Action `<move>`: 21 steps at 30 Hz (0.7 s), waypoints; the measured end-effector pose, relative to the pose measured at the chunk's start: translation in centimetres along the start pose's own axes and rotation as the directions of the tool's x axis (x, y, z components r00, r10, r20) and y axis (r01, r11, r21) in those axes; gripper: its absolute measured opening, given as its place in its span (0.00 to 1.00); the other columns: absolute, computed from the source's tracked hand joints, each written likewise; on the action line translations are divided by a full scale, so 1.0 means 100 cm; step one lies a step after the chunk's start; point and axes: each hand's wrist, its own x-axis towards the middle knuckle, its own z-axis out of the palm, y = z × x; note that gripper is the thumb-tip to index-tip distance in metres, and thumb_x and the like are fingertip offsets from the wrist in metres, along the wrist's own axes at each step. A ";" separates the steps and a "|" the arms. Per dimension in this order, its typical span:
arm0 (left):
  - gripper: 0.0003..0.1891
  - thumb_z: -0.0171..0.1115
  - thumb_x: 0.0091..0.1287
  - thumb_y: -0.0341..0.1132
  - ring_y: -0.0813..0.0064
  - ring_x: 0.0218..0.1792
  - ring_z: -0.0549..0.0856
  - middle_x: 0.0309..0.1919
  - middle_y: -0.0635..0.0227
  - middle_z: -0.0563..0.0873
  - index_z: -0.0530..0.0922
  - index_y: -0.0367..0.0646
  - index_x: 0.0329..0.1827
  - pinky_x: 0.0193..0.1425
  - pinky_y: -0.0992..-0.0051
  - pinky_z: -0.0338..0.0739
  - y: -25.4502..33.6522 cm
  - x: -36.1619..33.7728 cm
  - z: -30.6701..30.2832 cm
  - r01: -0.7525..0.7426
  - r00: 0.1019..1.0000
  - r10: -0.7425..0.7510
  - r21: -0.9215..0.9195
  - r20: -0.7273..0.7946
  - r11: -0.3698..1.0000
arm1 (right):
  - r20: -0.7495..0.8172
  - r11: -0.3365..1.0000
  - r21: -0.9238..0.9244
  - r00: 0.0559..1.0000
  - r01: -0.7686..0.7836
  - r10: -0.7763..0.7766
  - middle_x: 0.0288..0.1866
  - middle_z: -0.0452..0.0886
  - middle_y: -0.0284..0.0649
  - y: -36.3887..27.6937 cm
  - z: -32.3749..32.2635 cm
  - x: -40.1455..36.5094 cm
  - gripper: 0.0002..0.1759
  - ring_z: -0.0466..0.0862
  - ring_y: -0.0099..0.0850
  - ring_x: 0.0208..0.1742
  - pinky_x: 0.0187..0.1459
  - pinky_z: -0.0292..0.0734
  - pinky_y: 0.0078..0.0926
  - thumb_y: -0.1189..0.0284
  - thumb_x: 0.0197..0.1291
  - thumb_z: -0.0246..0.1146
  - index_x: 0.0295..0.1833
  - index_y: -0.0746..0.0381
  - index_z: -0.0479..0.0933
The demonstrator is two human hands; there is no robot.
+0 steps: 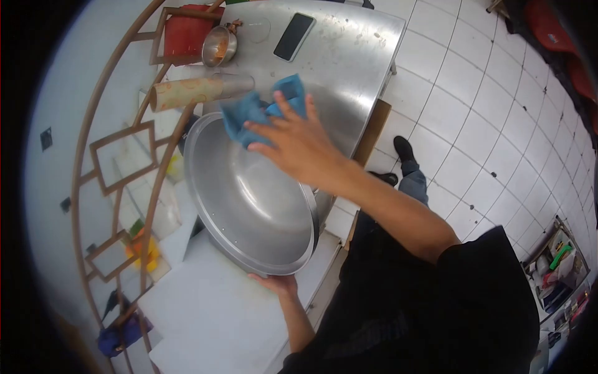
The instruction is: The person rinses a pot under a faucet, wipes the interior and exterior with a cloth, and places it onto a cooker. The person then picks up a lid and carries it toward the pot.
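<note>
A large, deep metal pot with a wide rim is tilted, its shiny inside facing me. My left hand supports the pot at its near lower rim, with fingers partly hidden beneath the edge. My right hand is over the pot's far upper rim, fingers spread across a crumpled blue cloth. The cloth is held between and under those fingers. Beside the cloth, a patterned roll or cylinder lies on the steel table.
The steel table carries a phone, a small metal bowl with orange contents, and a red container. A white surface lies below the pot. A brown metal frame runs along the left. Another person's shoe shows on the tiles.
</note>
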 end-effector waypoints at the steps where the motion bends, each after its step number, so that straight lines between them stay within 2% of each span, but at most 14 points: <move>1: 0.41 0.45 0.71 0.69 0.54 0.76 0.61 0.77 0.60 0.62 0.60 0.51 0.78 0.75 0.42 0.55 0.002 0.000 0.002 -0.006 1.000 0.007 0.027 -0.008 1.000 | -0.005 1.000 0.022 1.000 -0.018 0.018 0.64 0.79 0.48 -0.003 0.000 -0.005 0.23 0.58 0.47 0.81 0.75 0.49 0.63 0.56 0.67 0.64 0.62 0.57 0.80; 3: 0.39 0.53 0.73 0.60 0.55 0.74 0.64 0.75 0.62 0.66 0.58 0.42 0.78 0.77 0.57 0.60 -0.003 -0.003 0.037 0.002 0.992 0.040 0.338 -0.118 0.941 | 0.097 0.992 -0.108 0.994 0.069 -0.059 0.60 0.82 0.46 -0.015 -0.012 -0.031 0.17 0.55 0.49 0.82 0.72 0.40 0.78 0.63 0.70 0.59 0.61 0.55 0.81; 4: 0.39 0.53 0.73 0.60 0.55 0.74 0.64 0.75 0.62 0.66 0.58 0.42 0.78 0.77 0.57 0.60 0.002 -0.006 0.043 -0.001 0.991 0.048 0.344 -0.128 0.939 | 0.138 0.994 -0.074 0.988 0.080 -0.069 0.60 0.82 0.47 -0.015 -0.026 -0.057 0.18 0.55 0.48 0.82 0.71 0.40 0.80 0.64 0.69 0.60 0.61 0.55 0.81; 6: 0.34 0.61 0.72 0.46 0.55 0.71 0.69 0.71 0.59 0.70 0.62 0.37 0.75 0.74 0.56 0.64 0.005 -0.010 0.050 0.142 0.971 -0.096 0.211 -0.217 0.967 | 0.178 0.995 -0.038 0.981 0.089 -0.081 0.60 0.82 0.47 -0.012 -0.039 -0.095 0.19 0.55 0.47 0.82 0.70 0.40 0.82 0.64 0.68 0.61 0.62 0.56 0.80; 7: 0.34 0.61 0.72 0.46 0.55 0.71 0.69 0.71 0.59 0.70 0.62 0.37 0.75 0.74 0.56 0.64 0.006 -0.007 0.045 0.141 0.970 -0.091 0.215 -0.227 0.966 | 0.167 0.996 0.076 0.984 0.044 -0.056 0.60 0.82 0.48 -0.013 -0.036 -0.107 0.19 0.54 0.46 0.82 0.68 0.40 0.84 0.63 0.68 0.61 0.61 0.57 0.80; 8: 0.32 0.63 0.71 0.42 0.56 0.69 0.71 0.70 0.57 0.71 0.63 0.36 0.74 0.74 0.57 0.65 0.010 -0.002 0.033 0.207 0.948 -0.096 0.358 -0.303 0.910 | 0.160 0.982 0.190 0.987 -0.009 -0.022 0.60 0.81 0.49 -0.015 -0.033 -0.114 0.19 0.53 0.46 0.83 0.67 0.40 0.86 0.63 0.68 0.62 0.61 0.58 0.81; 9: 0.31 0.64 0.70 0.37 0.56 0.68 0.72 0.68 0.56 0.72 0.63 0.35 0.73 0.73 0.57 0.66 0.019 -0.003 0.026 0.283 0.920 -0.089 0.488 -0.382 0.826 | 0.167 0.979 0.203 0.986 -0.027 -0.008 0.60 0.81 0.49 -0.016 -0.030 -0.105 0.19 0.53 0.46 0.83 0.67 0.40 0.86 0.63 0.68 0.62 0.61 0.58 0.81; 11: 0.31 0.64 0.68 0.34 0.55 0.67 0.73 0.67 0.55 0.72 0.64 0.33 0.72 0.70 0.57 0.69 0.020 0.002 0.031 0.278 0.925 -0.093 0.489 -0.368 0.827 | 0.035 0.987 0.156 0.998 0.040 -0.046 0.62 0.80 0.46 -0.003 -0.021 -0.046 0.24 0.54 0.43 0.83 0.69 0.36 0.84 0.54 0.67 0.63 0.63 0.54 0.79; 13: 0.31 0.65 0.67 0.30 0.55 0.66 0.74 0.65 0.54 0.73 0.65 0.31 0.71 0.68 0.56 0.72 0.021 -0.005 0.040 0.283 0.920 -0.089 0.489 -0.382 0.825 | 0.260 0.997 0.074 0.964 0.030 -0.048 0.57 0.82 0.49 0.001 -0.019 0.019 0.22 0.59 0.48 0.80 0.71 0.42 0.77 0.54 0.70 0.59 0.60 0.55 0.80; 15: 0.29 0.64 0.66 0.30 0.53 0.64 0.75 0.64 0.54 0.74 0.66 0.30 0.69 0.64 0.52 0.75 0.022 -0.009 0.058 0.330 0.891 -0.081 0.513 -0.447 0.793 | 0.335 0.926 0.368 0.941 -0.085 -0.047 0.50 0.83 0.50 0.009 -0.009 0.067 0.20 0.64 0.50 0.77 0.73 0.52 0.65 0.55 0.71 0.58 0.56 0.59 0.81; 16: 0.29 0.64 0.66 0.30 0.53 0.64 0.75 0.64 0.54 0.74 0.66 0.30 0.69 0.64 0.52 0.75 0.021 -0.009 0.058 0.337 0.888 -0.083 0.517 -0.453 0.787 | 0.339 0.924 0.370 0.940 -0.096 -0.039 0.50 0.83 0.50 0.010 -0.004 0.059 0.20 0.64 0.50 0.77 0.73 0.52 0.65 0.55 0.71 0.58 0.56 0.59 0.81; 18: 0.29 0.65 0.66 0.30 0.51 0.62 0.75 0.61 0.55 0.75 0.66 0.31 0.68 0.62 0.48 0.76 0.016 -0.003 0.055 0.321 0.880 -0.054 0.507 -0.472 0.800 | 0.074 0.949 0.287 0.985 0.129 -0.156 0.48 0.84 0.50 0.014 0.013 0.036 0.21 0.70 0.50 0.73 0.73 0.59 0.55 0.56 0.73 0.56 0.53 0.63 0.81; 19: 0.29 0.65 0.66 0.30 0.51 0.62 0.75 0.61 0.55 0.75 0.66 0.31 0.68 0.62 0.48 0.76 0.012 -0.001 0.048 0.326 0.880 -0.058 0.510 -0.471 0.796 | 0.074 0.951 0.284 0.986 0.123 -0.150 0.48 0.84 0.50 0.017 0.011 0.019 0.21 0.70 0.50 0.73 0.73 0.59 0.55 0.56 0.73 0.56 0.53 0.63 0.81; 21: 0.30 0.65 0.65 0.32 0.52 0.65 0.73 0.62 0.54 0.73 0.66 0.33 0.69 0.63 0.46 0.74 0.012 0.001 0.033 0.243 0.896 0.020 0.528 -0.444 0.814 | 0.010 0.847 0.518 0.989 0.120 -0.147 0.51 0.86 0.48 0.030 -0.009 -0.041 0.22 0.78 0.47 0.67 0.70 0.67 0.53 0.58 0.75 0.54 0.55 0.66 0.80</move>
